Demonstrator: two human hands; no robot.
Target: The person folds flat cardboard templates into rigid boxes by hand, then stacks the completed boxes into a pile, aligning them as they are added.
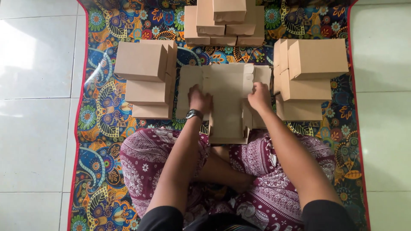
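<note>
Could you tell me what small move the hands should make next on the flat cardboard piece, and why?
Probably fold up a side panel: the cardboard blank lies mostly flat on the mat, with the left hand and right hand pressing on it, while finished boxes stand stacked around.

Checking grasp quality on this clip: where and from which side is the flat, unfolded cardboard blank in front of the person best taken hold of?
Probably by the long side flaps, from above. The cardboard blank lies flat on the patterned mat, so only its edges give purchase. The left hand and right hand already press there, opposite each other.
</note>
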